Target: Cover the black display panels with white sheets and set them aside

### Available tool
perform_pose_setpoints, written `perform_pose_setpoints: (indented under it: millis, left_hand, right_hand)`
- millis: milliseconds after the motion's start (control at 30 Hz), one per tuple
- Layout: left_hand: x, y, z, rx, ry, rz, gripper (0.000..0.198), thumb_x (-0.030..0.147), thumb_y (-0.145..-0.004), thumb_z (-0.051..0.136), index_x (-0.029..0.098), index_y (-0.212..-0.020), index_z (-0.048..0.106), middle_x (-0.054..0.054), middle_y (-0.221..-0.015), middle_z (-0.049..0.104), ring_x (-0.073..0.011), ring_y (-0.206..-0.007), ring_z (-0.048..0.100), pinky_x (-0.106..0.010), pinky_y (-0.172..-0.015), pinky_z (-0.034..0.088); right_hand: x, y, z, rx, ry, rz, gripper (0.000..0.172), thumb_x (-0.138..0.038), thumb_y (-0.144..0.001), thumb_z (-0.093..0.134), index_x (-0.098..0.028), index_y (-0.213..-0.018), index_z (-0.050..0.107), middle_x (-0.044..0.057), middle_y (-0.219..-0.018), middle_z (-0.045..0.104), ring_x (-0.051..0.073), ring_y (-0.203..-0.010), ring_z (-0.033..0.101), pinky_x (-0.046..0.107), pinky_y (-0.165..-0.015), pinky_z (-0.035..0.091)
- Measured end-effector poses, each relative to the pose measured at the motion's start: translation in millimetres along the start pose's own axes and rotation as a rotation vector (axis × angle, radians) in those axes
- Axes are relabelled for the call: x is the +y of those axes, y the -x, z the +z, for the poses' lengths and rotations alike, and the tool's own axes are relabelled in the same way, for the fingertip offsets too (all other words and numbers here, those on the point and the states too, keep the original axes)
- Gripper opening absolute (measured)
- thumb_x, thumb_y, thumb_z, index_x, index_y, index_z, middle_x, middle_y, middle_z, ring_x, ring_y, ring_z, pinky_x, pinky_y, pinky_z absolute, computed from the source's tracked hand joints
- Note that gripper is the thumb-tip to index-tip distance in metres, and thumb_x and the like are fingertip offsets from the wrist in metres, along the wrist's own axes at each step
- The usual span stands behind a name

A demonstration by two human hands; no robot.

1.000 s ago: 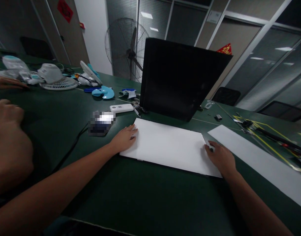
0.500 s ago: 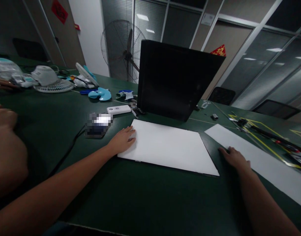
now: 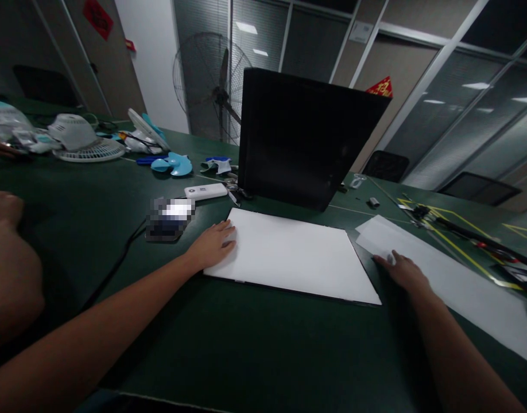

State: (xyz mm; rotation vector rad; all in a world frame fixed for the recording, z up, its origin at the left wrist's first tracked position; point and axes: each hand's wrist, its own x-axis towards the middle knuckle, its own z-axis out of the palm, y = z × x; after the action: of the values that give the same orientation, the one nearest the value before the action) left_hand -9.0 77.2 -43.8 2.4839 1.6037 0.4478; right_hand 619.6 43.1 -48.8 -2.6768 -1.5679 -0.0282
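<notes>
A flat white rectangular panel (image 3: pixel 289 252) with thin dark edges lies on the table in front of me. My left hand (image 3: pixel 214 245) rests on its left end, fingers stretched out flat over the white surface. To the right lies a long stack of white sheets (image 3: pixel 457 292), set at a slant. My right hand (image 3: pixel 401 269) is at the near left edge of this stack, with thumb and fingers closed on the top white sheet (image 3: pixel 375 235). A bit of white shows between the fingers. The top sheet sits slightly askew over the one beneath.
Behind the panel stands a large black screen (image 3: pixel 306 140). Left of it are a white handheld device (image 3: pixel 205 191), a blurred-out phone (image 3: pixel 171 221) with a cable, a blue fan blade (image 3: pixel 173 164) and fan parts (image 3: pixel 89 146). Another person's arm (image 3: pixel 14 264) is at far left.
My right hand has closed on the edge of the top white sheet and shifted it slightly, so its corner no longer lines up with the sheet below. My left hand stays on the panel.
</notes>
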Motion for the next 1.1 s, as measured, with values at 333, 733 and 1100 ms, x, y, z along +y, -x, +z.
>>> perform_pose_setpoints:
  millis: [333,733,1100]
  left_hand:
    - [5,0,-3.9,-0.022,-0.006,-0.024,0.064,0.043,-0.100,0.045,0.010,-0.154,0.055,-0.019,-0.170,0.041,-0.0324,-0.157,0.040,-0.048,-0.131,0.031]
    - [6,3,-7.5,-0.017,-0.010,-0.018,0.063,0.043,-0.101,0.043,0.012,-0.154,0.055,-0.019,-0.169,0.042,-0.0337,-0.157,0.040,-0.053,-0.130,0.032]
    - [0,1,-2.2,0.001,0.012,-0.004,0.061,0.043,-0.100,0.046,0.014,-0.152,0.057,-0.017,-0.169,0.043,-0.0349,-0.157,0.039,-0.055,-0.130,0.031]
  right_hand:
    - [-23,18,-10,0.070,0.008,0.026,0.078,-0.068,-0.102,0.033,-0.013,-0.154,0.054,0.027,-0.149,0.059,0.045,-0.136,0.058,0.064,-0.104,0.051]
    - [-50,52,-39,0.447,-0.177,-0.125,0.058,-0.053,-0.103,0.045,-0.014,-0.139,0.070,0.018,-0.110,0.078,0.032,-0.102,0.075,0.041,-0.094,0.057]
    - [-155,145,-52,0.093,-0.161,-1.069,0.047,-0.052,-0.103,0.046,-0.028,-0.129,0.078,0.007,-0.119,0.080,0.024,-0.097,0.076,0.038,-0.087,0.061]
